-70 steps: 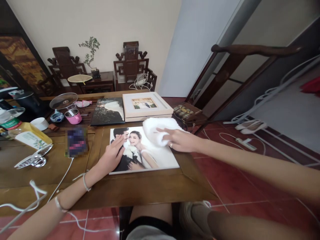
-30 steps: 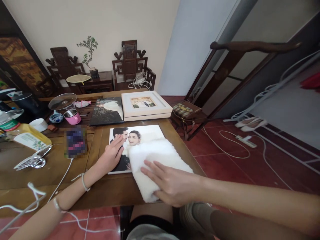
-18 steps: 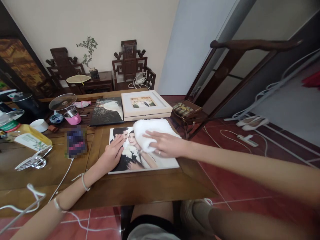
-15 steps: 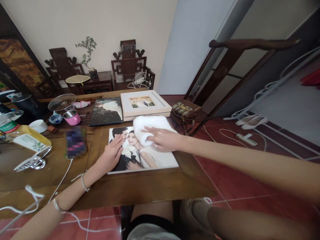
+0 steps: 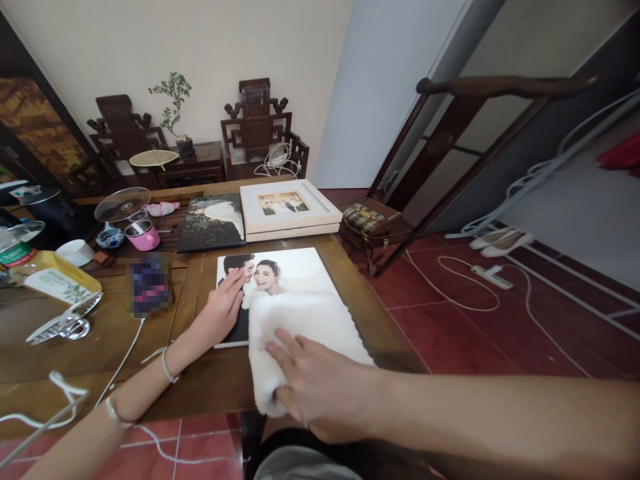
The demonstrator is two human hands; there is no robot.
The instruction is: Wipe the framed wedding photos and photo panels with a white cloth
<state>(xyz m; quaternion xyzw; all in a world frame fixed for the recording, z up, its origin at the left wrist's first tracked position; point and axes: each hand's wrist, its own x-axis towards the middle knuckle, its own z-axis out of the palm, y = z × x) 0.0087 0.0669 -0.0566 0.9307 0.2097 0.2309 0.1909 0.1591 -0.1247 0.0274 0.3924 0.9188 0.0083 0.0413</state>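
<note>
**White towel pulled down from the top of the photo panel**

Since the frame half a second ago, the towel and the right hand have come down from the panel's upper part to its lower right, while the left hand has stayed put.

Reading left to right, we judge the panel to be stiff, fairly light, smooth and easily scuffed, best steadied flat-handed near its left side or taken by its edges. The towel looks thick, soft and light; we would hold it by its folded body, with a broad part facing the print.

At far left of the frame, a silver hair clip and a blurred-out item lie on the table, clear of the work. At centre left, our left hand rests flat, fingers extended, on the panel's left part, gripping nothing. The panel lies at centre, under that hand and partly under the towel, below the dark print and the white picture frame. The towel spreads to lower centre, reaching the table's near edge. Our right hand holds it there, fingers laid across its top; how the thumb grips, we cannot tell.
</note>
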